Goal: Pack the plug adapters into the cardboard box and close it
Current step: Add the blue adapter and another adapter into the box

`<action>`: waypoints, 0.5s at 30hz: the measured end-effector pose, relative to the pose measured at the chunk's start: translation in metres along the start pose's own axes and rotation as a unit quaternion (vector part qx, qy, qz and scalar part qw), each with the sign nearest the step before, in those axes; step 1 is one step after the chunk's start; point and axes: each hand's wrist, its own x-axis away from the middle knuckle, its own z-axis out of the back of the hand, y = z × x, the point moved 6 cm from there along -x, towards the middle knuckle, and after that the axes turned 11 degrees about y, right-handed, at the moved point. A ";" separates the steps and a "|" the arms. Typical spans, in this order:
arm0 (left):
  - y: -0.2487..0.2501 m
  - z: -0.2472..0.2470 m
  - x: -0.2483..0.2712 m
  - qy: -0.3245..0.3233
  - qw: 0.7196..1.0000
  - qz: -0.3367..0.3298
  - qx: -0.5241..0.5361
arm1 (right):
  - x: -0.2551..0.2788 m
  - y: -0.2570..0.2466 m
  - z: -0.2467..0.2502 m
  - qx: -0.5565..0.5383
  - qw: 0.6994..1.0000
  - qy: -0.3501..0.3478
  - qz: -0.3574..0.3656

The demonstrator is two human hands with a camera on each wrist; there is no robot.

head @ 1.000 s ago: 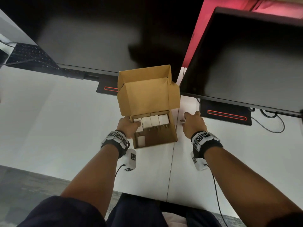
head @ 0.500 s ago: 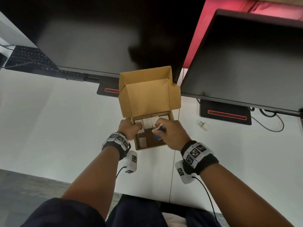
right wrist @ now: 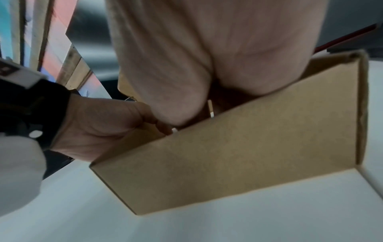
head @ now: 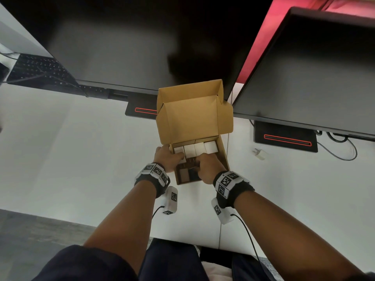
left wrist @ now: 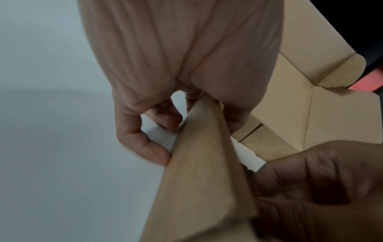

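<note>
The cardboard box [head: 223,157] stands open on the white table, its lid [head: 192,118] upright at the back. A row of white plug adapters [head: 194,149] fills its far end. My left hand [head: 166,157] grips the box's left wall [left wrist: 199,180], thumb inside and fingers outside. My right hand [head: 205,164] reaches down into the box in front of the row, fingers curled round a white adapter [left wrist: 248,157] that is mostly hidden. In the right wrist view the box's near wall [right wrist: 248,155] covers my fingertips. One more adapter [head: 259,154] lies on the table right of the box.
Two dark monitors [head: 121,47] [head: 314,67] hang over the back of the table, their stands [head: 284,136] close behind the box. A keyboard [head: 36,72] sits far left and a cable [head: 343,153] far right. The table's near edge [head: 60,220] runs below my wrists.
My right hand picked an adapter off the table at the right, carried it left over the box and has lowered into it. The left hand has stayed on the box wall.
</note>
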 end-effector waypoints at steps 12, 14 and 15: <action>0.003 0.001 0.002 -0.005 1.000 -0.008 -0.002 | 0.012 -0.008 -0.001 -0.038 0.997 0.046 0.043; 0.003 0.001 0.002 -0.003 1.000 -0.009 -0.002 | 0.013 -0.008 -0.001 -0.039 0.997 0.045 0.040; 0.003 0.002 0.002 -0.001 1.000 -0.006 0.000 | 0.013 -0.008 -0.001 -0.042 0.997 0.044 0.041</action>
